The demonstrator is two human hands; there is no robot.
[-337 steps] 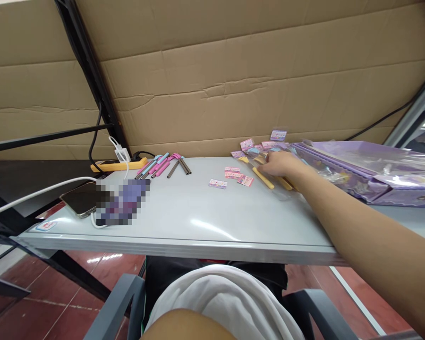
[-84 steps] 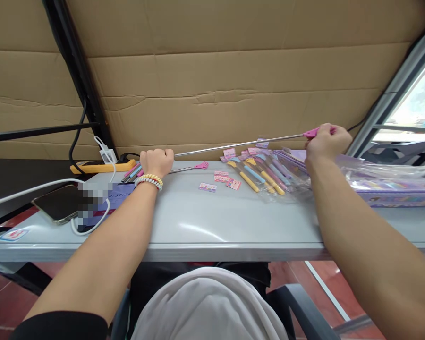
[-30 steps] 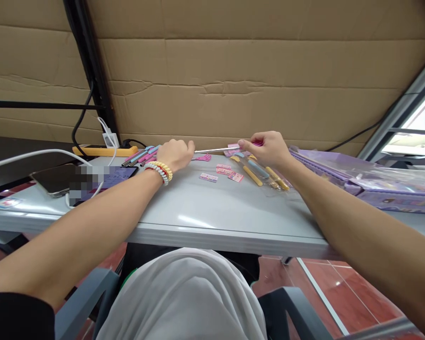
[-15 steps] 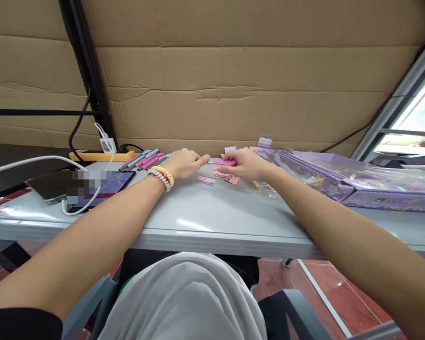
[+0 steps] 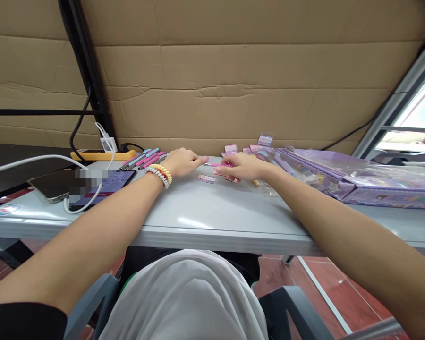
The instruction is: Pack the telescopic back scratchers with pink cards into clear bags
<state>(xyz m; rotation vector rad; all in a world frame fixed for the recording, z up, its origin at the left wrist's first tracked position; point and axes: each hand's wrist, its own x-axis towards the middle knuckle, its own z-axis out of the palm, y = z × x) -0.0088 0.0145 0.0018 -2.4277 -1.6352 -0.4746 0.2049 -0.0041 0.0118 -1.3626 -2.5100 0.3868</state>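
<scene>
Well behind front edge (image 5: 219,237), left hand (image 5: 184,162), right hand (image 5: 245,167) grip pink stick (image 5: 220,165).

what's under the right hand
Parts of pink cards and the end of a yellow handle peek out beneath the right hand, which grips a pink piece. Anything fully under its palm is covered and cannot be made out.
</scene>
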